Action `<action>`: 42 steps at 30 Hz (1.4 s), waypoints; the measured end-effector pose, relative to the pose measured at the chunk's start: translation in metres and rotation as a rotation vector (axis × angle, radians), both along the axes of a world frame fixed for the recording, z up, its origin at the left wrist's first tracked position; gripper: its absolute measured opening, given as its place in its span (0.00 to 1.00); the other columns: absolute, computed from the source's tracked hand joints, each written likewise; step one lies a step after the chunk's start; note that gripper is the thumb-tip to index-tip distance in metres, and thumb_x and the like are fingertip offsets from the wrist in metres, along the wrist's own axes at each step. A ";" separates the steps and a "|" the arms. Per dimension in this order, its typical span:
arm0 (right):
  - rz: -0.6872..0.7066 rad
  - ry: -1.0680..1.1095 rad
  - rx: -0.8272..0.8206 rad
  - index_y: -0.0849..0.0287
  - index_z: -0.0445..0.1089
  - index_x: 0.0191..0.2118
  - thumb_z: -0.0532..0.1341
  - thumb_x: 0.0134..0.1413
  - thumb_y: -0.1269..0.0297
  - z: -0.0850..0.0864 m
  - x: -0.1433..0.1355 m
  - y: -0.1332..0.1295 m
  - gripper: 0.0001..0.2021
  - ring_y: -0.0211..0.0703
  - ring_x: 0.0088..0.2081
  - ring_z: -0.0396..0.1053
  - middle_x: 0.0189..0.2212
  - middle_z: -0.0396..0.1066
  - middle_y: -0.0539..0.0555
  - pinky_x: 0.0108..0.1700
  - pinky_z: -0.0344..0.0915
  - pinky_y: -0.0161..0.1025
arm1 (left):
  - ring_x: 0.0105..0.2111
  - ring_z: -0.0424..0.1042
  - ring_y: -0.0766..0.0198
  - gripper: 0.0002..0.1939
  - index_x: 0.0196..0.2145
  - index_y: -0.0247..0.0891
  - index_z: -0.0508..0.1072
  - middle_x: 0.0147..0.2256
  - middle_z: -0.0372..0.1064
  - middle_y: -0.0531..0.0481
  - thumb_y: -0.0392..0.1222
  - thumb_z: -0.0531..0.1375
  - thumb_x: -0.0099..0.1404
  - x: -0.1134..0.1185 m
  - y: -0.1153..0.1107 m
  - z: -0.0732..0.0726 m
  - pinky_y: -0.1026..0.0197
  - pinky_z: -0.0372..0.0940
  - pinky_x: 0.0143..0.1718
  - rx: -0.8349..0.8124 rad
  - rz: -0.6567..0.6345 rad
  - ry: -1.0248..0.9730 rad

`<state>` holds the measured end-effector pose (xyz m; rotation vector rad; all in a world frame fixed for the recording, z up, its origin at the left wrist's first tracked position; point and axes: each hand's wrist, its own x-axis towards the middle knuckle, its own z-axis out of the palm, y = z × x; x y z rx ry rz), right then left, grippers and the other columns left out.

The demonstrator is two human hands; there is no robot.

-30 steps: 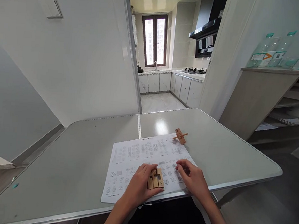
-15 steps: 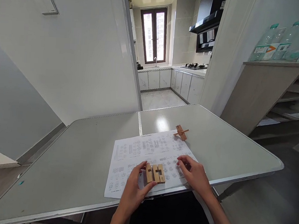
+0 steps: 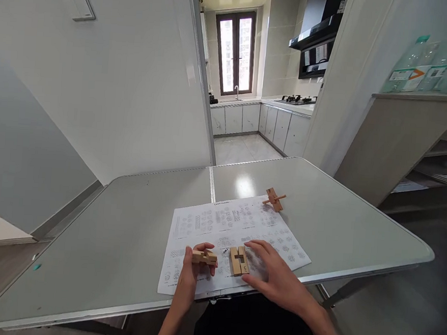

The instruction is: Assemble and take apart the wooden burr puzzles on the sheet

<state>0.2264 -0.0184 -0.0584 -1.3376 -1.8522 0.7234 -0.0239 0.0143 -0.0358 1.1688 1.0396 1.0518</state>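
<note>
My left hand (image 3: 191,270) is closed around a notched wooden puzzle piece (image 3: 204,258), held level just above the paper. To its right, two more notched wooden puzzle pieces (image 3: 239,261) lie side by side on the printed sheet (image 3: 227,229), a rectangular gap between them. My right hand (image 3: 273,273) spans the right-hand piece, with fingertips at its far end and thumb at its near end. Beyond the hands, at the sheet's far right corner, stands a cross-shaped wooden assembly (image 3: 274,199) with a thin stick through it.
The grey-green table (image 3: 134,238) has a metal rim and a seam across it. A small teal bit (image 3: 37,267) lies near its left edge. To the right, a shelf unit (image 3: 394,138) carries plastic bottles (image 3: 410,68). A kitchen opens behind the table.
My left hand has lifted the leftmost puzzle piece and moved it left, turning it level. My right hand has come left and down to the remaining two pieces. The camera view has shifted slightly.
</note>
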 end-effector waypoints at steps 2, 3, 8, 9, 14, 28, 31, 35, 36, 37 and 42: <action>0.025 -0.031 0.007 0.47 0.60 0.66 0.70 0.56 0.54 -0.001 -0.007 -0.001 0.34 0.56 0.65 0.60 0.65 0.60 0.56 0.66 0.62 0.54 | 0.28 0.68 0.57 0.38 0.46 0.37 0.74 0.29 0.72 0.47 0.73 0.42 0.70 0.000 0.000 0.001 0.55 0.62 0.37 -0.014 0.003 -0.005; 0.025 -0.040 0.016 0.47 0.60 0.66 0.70 0.55 0.55 -0.002 -0.010 -0.001 0.35 0.57 0.65 0.60 0.65 0.60 0.57 0.66 0.63 0.55 | 0.28 0.68 0.57 0.38 0.46 0.37 0.74 0.29 0.73 0.46 0.73 0.42 0.70 0.000 0.000 0.000 0.55 0.62 0.36 -0.018 0.004 -0.002; -0.012 -0.034 0.069 0.49 0.66 0.61 0.70 0.55 0.62 -0.003 -0.014 0.005 0.28 0.58 0.62 0.64 0.59 0.66 0.57 0.63 0.67 0.54 | 0.28 0.69 0.56 0.39 0.48 0.36 0.73 0.34 0.78 0.41 0.74 0.43 0.69 0.002 0.000 -0.003 0.54 0.64 0.37 -0.001 0.039 0.033; -0.017 -0.026 0.060 0.49 0.67 0.59 0.70 0.54 0.62 -0.002 -0.013 0.006 0.27 0.58 0.61 0.66 0.58 0.67 0.57 0.62 0.68 0.53 | 0.29 0.70 0.55 0.38 0.48 0.36 0.73 0.35 0.79 0.40 0.73 0.43 0.70 0.002 0.001 -0.004 0.53 0.64 0.37 0.005 0.051 0.039; -0.065 0.045 0.007 0.49 0.65 0.56 0.71 0.55 0.60 0.007 -0.011 0.004 0.25 0.54 0.56 0.69 0.56 0.68 0.55 0.56 0.72 0.49 | 0.30 0.71 0.56 0.36 0.53 0.37 0.70 0.41 0.81 0.38 0.71 0.43 0.72 -0.001 0.002 -0.008 0.52 0.65 0.42 0.031 0.041 0.045; 0.165 0.145 0.338 0.49 0.59 0.62 0.70 0.52 0.74 0.036 -0.084 0.022 0.34 0.56 0.59 0.66 0.57 0.63 0.59 0.59 0.72 0.56 | 0.40 0.79 0.48 0.41 0.55 0.37 0.73 0.40 0.81 0.40 0.76 0.47 0.67 0.002 -0.002 -0.006 0.50 0.71 0.44 -0.054 0.138 0.066; 0.153 0.139 0.359 0.50 0.58 0.61 0.68 0.51 0.77 0.032 -0.091 0.027 0.35 0.56 0.58 0.66 0.56 0.63 0.59 0.58 0.71 0.55 | 0.39 0.79 0.48 0.42 0.53 0.35 0.76 0.38 0.82 0.41 0.76 0.48 0.66 0.002 -0.002 -0.005 0.51 0.72 0.42 -0.070 0.160 0.110; 0.144 0.145 0.346 0.49 0.58 0.61 0.68 0.50 0.77 0.031 -0.093 0.028 0.34 0.56 0.56 0.67 0.56 0.63 0.59 0.58 0.71 0.55 | 0.37 0.80 0.47 0.44 0.48 0.34 0.78 0.35 0.81 0.41 0.78 0.48 0.63 0.000 -0.001 -0.008 0.51 0.72 0.41 -0.101 0.192 0.129; 0.141 0.149 0.336 0.50 0.58 0.60 0.68 0.50 0.77 0.031 -0.093 0.028 0.34 0.56 0.56 0.67 0.56 0.63 0.59 0.57 0.71 0.55 | 0.37 0.80 0.47 0.44 0.48 0.34 0.78 0.34 0.81 0.41 0.79 0.48 0.63 0.000 0.000 -0.009 0.51 0.72 0.41 -0.107 0.194 0.123; 0.140 0.154 0.323 0.50 0.58 0.60 0.68 0.49 0.77 0.031 -0.093 0.027 0.34 0.56 0.56 0.67 0.56 0.63 0.59 0.57 0.72 0.55 | 0.37 0.80 0.48 0.44 0.48 0.34 0.78 0.34 0.81 0.42 0.79 0.49 0.63 0.000 0.000 -0.010 0.51 0.72 0.41 -0.109 0.194 0.118; 0.131 0.163 0.303 0.50 0.58 0.59 0.66 0.50 0.77 0.027 -0.095 0.026 0.32 0.56 0.55 0.67 0.56 0.63 0.59 0.54 0.73 0.55 | 0.35 0.79 0.49 0.43 0.44 0.35 0.79 0.32 0.80 0.43 0.78 0.47 0.64 0.003 -0.002 -0.003 0.52 0.71 0.40 -0.091 0.176 0.155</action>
